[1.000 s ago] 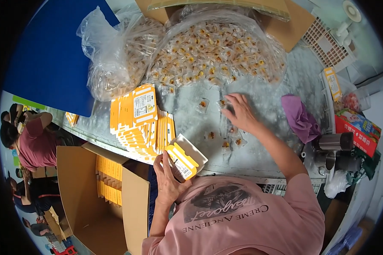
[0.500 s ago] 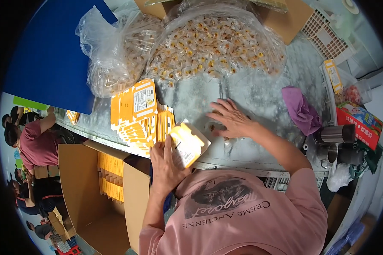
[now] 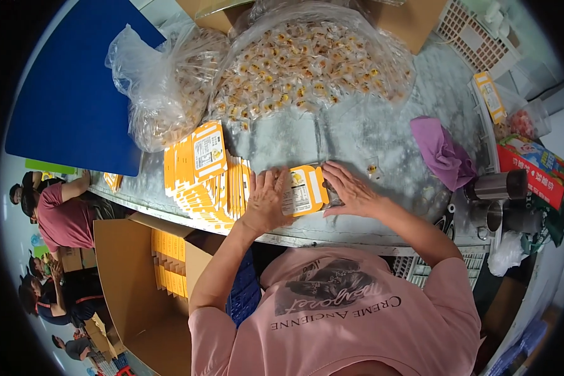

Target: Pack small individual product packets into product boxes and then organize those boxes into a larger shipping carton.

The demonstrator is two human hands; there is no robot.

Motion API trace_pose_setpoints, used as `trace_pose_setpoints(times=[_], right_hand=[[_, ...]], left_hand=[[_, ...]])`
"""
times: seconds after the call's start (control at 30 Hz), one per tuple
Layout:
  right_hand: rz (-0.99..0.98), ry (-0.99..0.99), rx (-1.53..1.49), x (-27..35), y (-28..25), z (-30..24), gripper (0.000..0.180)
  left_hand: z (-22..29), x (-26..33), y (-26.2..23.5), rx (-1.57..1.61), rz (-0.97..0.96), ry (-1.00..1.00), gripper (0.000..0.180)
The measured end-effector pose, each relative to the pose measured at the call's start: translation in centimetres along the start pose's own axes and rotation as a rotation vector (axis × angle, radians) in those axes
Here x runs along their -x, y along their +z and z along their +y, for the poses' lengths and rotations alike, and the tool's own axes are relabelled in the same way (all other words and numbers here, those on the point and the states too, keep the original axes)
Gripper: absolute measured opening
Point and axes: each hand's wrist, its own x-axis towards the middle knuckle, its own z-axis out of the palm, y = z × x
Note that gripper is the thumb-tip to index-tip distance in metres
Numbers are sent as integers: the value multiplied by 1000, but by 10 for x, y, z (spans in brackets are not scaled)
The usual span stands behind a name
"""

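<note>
A small yellow-and-white carton [image 3: 299,192] lies on the grey tabletop close to me, its right end facing my right hand. My left hand [image 3: 268,199] is closed over the carton's left part and holds it to the table. At the right end, my right hand [image 3: 351,193] curls around small clear-wrapped packets [image 3: 332,194], pressed close to the carton's flap. Its fingers partly hide the packets. One loose packet [image 3: 373,170] rests behind my right hand. Left of the carton, a stack of flat yellow cartons [image 3: 197,175] fans out.
A large clear bag [image 3: 307,69] spills wrapped packets at the back, beside a second bag [image 3: 150,88]. A purple cloth [image 3: 442,150] and metal cups [image 3: 495,185] sit at right. Below left stands a cardboard box [image 3: 131,276] with yellow cartons. Other people [image 3: 56,213] work farther left.
My left hand has laid the carton down on the table and moved right. My right hand has drawn in toward the carton's end, gathering packets there.
</note>
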Motion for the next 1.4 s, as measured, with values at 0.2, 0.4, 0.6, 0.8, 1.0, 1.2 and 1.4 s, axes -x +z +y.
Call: trace_pose_setpoints(times=[0.2, 0.4, 0.6, 0.8, 1.0, 1.2, 1.4], right_hand=[[16, 185, 162, 22, -42, -24, 94], [186, 251, -252, 22, 6, -17, 52], [151, 415, -477, -1, 3, -19, 38], [126, 319, -225, -32, -16, 7, 31], [267, 404, -200, -6, -22, -20, 31], [442, 700, 17, 19, -18, 4, 29], [433, 354, -337, -15, 24, -18, 22]], left_hand=[[-2, 5, 4, 37, 5, -11, 119], [12, 4, 2, 149, -21, 6, 119], [12, 19, 2, 140, 26, -61, 118], [15, 21, 11, 156, 66, -95, 122], [15, 23, 16, 125, 116, -65, 123], [17, 18, 17, 127, 112, -83, 120], [23, 13, 15, 104, 130, -79, 120]])
